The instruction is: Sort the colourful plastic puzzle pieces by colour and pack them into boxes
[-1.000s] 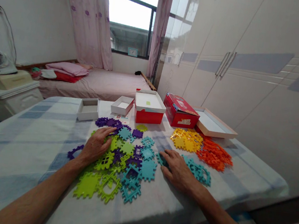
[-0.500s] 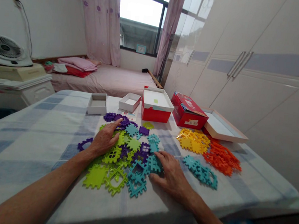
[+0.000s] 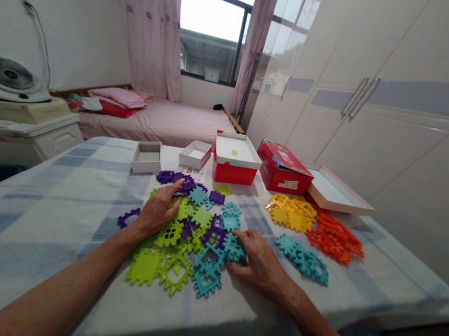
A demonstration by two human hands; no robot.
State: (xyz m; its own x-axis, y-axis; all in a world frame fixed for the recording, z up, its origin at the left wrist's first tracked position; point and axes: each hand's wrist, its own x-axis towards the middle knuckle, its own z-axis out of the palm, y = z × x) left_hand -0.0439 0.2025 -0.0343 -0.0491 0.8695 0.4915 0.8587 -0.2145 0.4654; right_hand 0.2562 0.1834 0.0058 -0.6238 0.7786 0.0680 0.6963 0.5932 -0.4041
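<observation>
A mixed heap of flat, notched interlocking building tiles lies before me, with green tiles [image 3: 145, 266], purple tiles [image 3: 215, 232] and teal tiles [image 3: 206, 277]. My left hand [image 3: 158, 209] rests palm down on the heap's left side, fingers extended over green and purple tiles, holding nothing. At the heap's right edge, my right hand [image 3: 259, 259] has its fingers and thumb around a teal tile [image 3: 234, 249] that stays on the table. Part of that tile is hidden by the hand.
Sorted piles of teal tiles [image 3: 303, 259], yellow tiles [image 3: 290, 213] and orange tiles [image 3: 336, 237] lie to the right. Behind stand two small white boxes [image 3: 145, 166] [image 3: 194, 154], a red-and-white box [image 3: 234, 172], a red box [image 3: 283, 170] and a shallow lid [image 3: 339, 196].
My right hand has shifted slightly right, and the teal tile beside its fingers sits a little differently. My left hand stays about where it was.
</observation>
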